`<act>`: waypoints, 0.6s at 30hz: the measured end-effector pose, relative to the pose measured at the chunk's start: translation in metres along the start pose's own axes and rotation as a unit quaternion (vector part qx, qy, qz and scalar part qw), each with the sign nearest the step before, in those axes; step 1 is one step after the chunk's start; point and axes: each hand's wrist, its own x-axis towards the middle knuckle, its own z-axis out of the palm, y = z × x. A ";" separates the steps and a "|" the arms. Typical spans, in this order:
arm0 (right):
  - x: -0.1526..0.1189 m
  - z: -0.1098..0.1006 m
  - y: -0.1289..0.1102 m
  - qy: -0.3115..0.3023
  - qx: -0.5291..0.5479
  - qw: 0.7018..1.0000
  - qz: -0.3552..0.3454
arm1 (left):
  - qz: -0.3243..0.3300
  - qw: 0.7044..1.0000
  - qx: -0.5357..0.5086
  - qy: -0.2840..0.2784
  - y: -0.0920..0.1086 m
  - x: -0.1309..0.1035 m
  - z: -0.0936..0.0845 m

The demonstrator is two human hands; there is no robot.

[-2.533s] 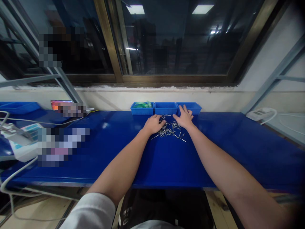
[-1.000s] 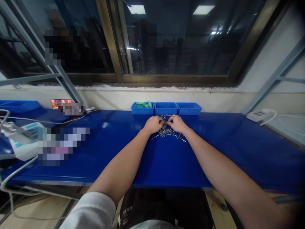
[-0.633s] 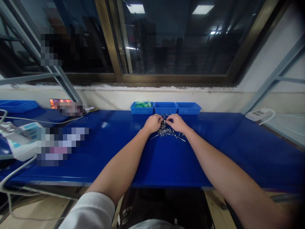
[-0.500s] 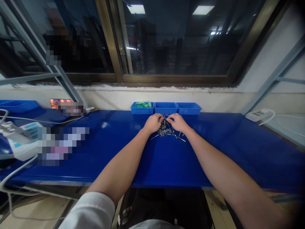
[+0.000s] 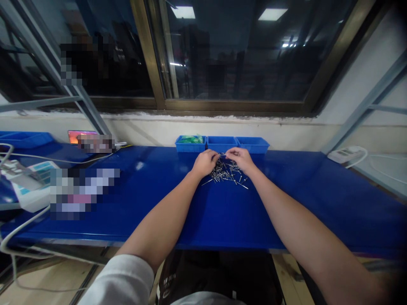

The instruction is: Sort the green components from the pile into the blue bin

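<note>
A loose pile of thin silver metal pins [image 5: 222, 174], with the look of blind rivets, lies on the blue tabletop [image 5: 216, 216]. My left hand [image 5: 205, 163] is at the pile's left far side, thumb and fingertips pinched together. Across from it, over the far right side of the pile, my right hand [image 5: 241, 159] is closed in a pinch too. One slim rivet [image 5: 222, 154] spans the small gap between both sets of fingertips. The fingers cover its ends.
Three blue bins stand in a row behind my hands; the left bin [image 5: 190, 146] holds green plastic packets. At left are a lit phone screen [image 5: 83, 136], a white device [image 5: 33, 186] and cables. A white power strip [image 5: 345, 154] lies at right.
My right hand has shifted slightly, its fingers now extended toward the left hand. A rivet shows between the fingertips, and more of the pile is visible beneath the right hand.
</note>
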 end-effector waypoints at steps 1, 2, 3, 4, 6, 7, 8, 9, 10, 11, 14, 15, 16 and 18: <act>0.001 -0.001 0.000 0.016 0.004 1.000 0.003 | -0.001 1.000 -0.001 0.001 0.001 0.000 0.000; 0.002 -0.003 0.000 0.039 -0.001 0.999 0.000 | -0.002 1.000 -0.002 0.005 0.001 0.000 -0.001; 0.003 -0.005 0.002 0.065 -0.015 0.998 -0.008 | -0.005 1.000 -0.001 0.010 0.001 0.000 -0.001; 0.004 -0.008 0.003 0.091 -0.036 0.995 -0.018 | -0.011 1.000 0.002 0.015 0.000 0.000 -0.001; 0.006 -0.014 0.007 0.137 -0.102 0.985 -0.034 | -0.025 0.999 0.013 0.022 -0.001 -0.001 -0.001; 0.006 -0.016 0.009 0.153 -0.146 0.977 -0.040 | -0.032 0.999 0.019 0.022 -0.002 -0.001 -0.001; 0.007 -0.019 0.011 0.165 -0.195 0.966 -0.046 | -0.038 0.999 0.024 0.021 -0.003 -0.001 -0.001; 0.007 -0.021 0.013 0.172 -0.243 0.953 -0.049 | -0.043 0.998 0.029 0.019 -0.004 -0.001 0.000; 0.007 -0.023 0.015 0.177 -0.286 0.940 -0.051 | -0.048 0.998 0.034 0.015 -0.005 -0.001 0.000; 0.007 -0.024 0.016 0.180 -0.322 0.928 -0.048 | -0.051 0.998 0.040 0.010 -0.006 -0.001 0.000; 0.008 -0.026 0.020 0.187 -0.380 0.906 -0.023 | -0.055 0.997 0.055 -0.004 -0.006 -0.002 0.000; 0.009 -0.027 0.022 0.188 -0.388 0.902 -0.015 | -0.052 0.997 0.056 -0.006 -0.005 -0.002 0.000; 0.010 -0.027 0.023 0.189 -0.394 0.900 -0.011 | -0.048 0.997 0.055 -0.006 -0.005 -0.002 -0.001; 0.013 -0.029 0.027 0.184 -0.399 0.898 -0.010 | -0.035 0.998 0.048 -0.002 -0.003 -0.001 -0.001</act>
